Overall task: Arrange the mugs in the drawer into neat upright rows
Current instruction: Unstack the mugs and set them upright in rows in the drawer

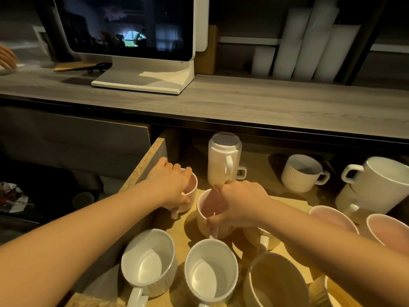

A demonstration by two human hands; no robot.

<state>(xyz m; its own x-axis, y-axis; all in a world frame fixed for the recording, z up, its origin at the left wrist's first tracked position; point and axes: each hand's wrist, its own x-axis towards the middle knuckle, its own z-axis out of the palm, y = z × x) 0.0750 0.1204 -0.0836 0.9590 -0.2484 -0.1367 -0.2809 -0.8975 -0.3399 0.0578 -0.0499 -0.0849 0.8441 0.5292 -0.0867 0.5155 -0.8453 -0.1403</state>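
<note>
The open wooden drawer (145, 165) holds several ribbed mugs. My left hand (171, 185) grips the rim of a pink mug (192, 185) standing upright by the drawer's left wall. Just to its right, my right hand (240, 201) grips the rim of a second pink mug (204, 214), thumb inside it. Two white mugs (148, 262) (210, 271) stand upright in front of them, handles toward me. A beige mug (274, 282) stands at the right of those. Behind my hands rises a tall upside-down stack of white mugs (223, 158).
A white mug (302, 172) stands at the drawer's back, and stacked white mugs (376, 185) lean at the far right. Two pink mugs (332, 216) (389, 231) stand beyond my right arm. The grey countertop (243, 100) overhangs the drawer, with a white monitor (132, 29) on it.
</note>
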